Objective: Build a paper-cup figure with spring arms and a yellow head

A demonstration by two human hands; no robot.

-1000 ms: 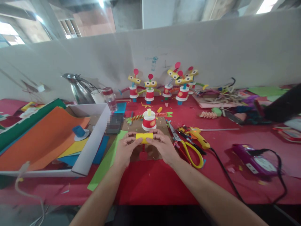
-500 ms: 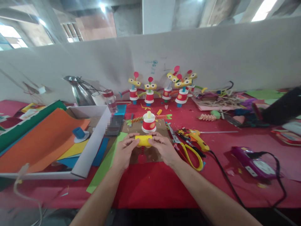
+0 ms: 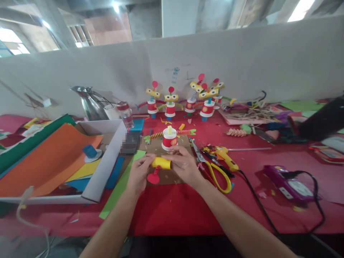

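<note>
A yellow paper tube [image 3: 161, 163] is held between my two hands, tilted down to the right. From its underside hangs a red folded-paper spring ending in a red disc [image 3: 153, 178]. My left hand [image 3: 139, 172] pinches the tube's left end. My right hand [image 3: 185, 166] has its thumb and fingers at the right end. Just beyond them stands an upturned red-and-white paper cup [image 3: 169, 139] with folded-paper arms at both sides and a yellow stub on top. It rests on a brown board [image 3: 174, 177] scattered with scraps.
Scissors [image 3: 219, 177] with yellow handles and a yellow glue gun [image 3: 227, 159] lie to the right. A white box [image 3: 103, 168] of coloured paper sits left, beside a green paper strip [image 3: 122, 186]. Several finished cup figures [image 3: 170, 109] stand at the back, near a steel jug [image 3: 92, 105].
The tube has turned and tilted, and its red spring and disc now show swung toward the lower left. My right hand's fingers have shifted to the tube's right end.
</note>
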